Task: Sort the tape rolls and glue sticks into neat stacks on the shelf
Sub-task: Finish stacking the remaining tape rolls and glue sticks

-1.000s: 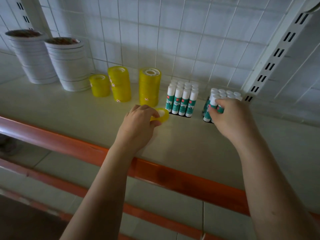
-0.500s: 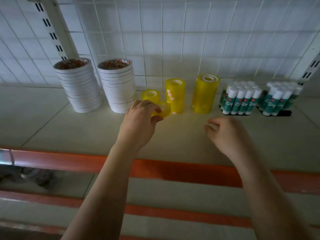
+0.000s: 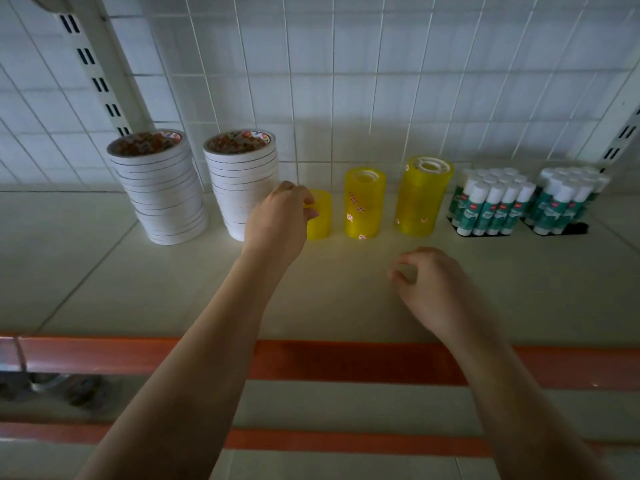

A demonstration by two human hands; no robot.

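Yellow tape roll [image 3: 313, 202], small and translucent, sits at the top of the short yellow stack [image 3: 320, 220] at centre frame, pinched by the thumb and fingers of the left hand [image 3: 277, 221]; the hand covers the stack's left side, so whether the roll is fully seated cannot be told. Right of it along the shelf [image 3: 138, 289] stand a taller yellow stack [image 3: 363, 202] and a wider yellow stack [image 3: 424, 195], each apart from its neighbour. Two white tape stacks [image 3: 159, 188] [image 3: 242, 181] stand at left of centre, the nearer one just beside the left hand. Two packs of glue sticks [image 3: 491, 206] [image 3: 564, 202] stand upright at the right of the frame. The right hand [image 3: 433, 289] hovers low over the bare shelf at centre right, fingers loosely curled, holding nothing. Compared with half a second earlier, the left hand has carried the roll from in front of the short stack up onto it, and the right hand remains idle in much the same place. One second earlier the right hand was on the right glue pack and the roll was near the left glue pack.
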